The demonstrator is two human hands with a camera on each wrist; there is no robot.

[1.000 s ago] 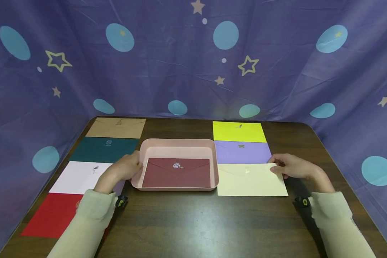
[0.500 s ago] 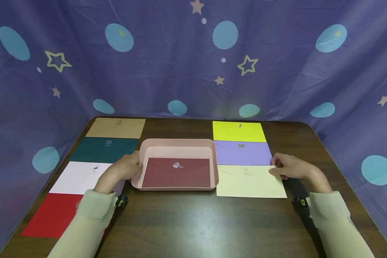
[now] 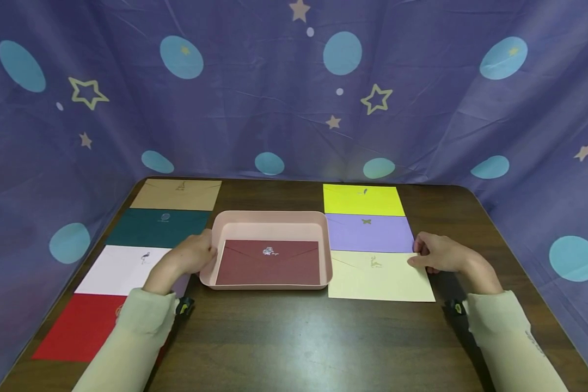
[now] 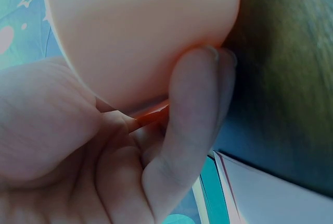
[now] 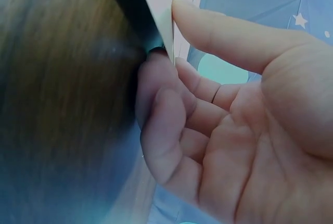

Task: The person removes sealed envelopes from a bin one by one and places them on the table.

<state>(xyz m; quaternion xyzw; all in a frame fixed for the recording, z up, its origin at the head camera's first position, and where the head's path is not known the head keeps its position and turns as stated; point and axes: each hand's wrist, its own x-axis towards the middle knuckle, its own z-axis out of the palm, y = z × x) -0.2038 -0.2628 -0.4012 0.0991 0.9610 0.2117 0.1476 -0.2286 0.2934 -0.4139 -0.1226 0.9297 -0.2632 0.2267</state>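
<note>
My left hand (image 3: 187, 256) grips the left side of a pink tray (image 3: 269, 218), thumb over the rim and fingers curled under its wall in the left wrist view. Inside the tray lies a maroon envelope (image 3: 269, 267) with a silver print. On the right, my right hand (image 3: 448, 255) pinches the right edge of a cream envelope (image 3: 379, 280), the thumb on top and fingers beneath. That envelope lies just in front of a lilac envelope (image 3: 367, 234), which borders a bright yellow envelope (image 3: 362, 200) farther back. The right wrist view shows the pinched edge (image 5: 165, 31) near the tabletop.
Left of the tray runs a column of envelopes: tan (image 3: 176, 197), dark green (image 3: 152, 228), white (image 3: 112, 272) and red (image 3: 73, 329). My left forearm covers part of the nearer ones. Behind the wooden table (image 3: 299, 332) hangs a purple curtain (image 3: 255, 109) with stars and dots.
The cream envelope has come slightly toward me and settled lower, uncovering more of the lilac one. My right hand shifted a little left with it. The left hand and tray have stayed put.
</note>
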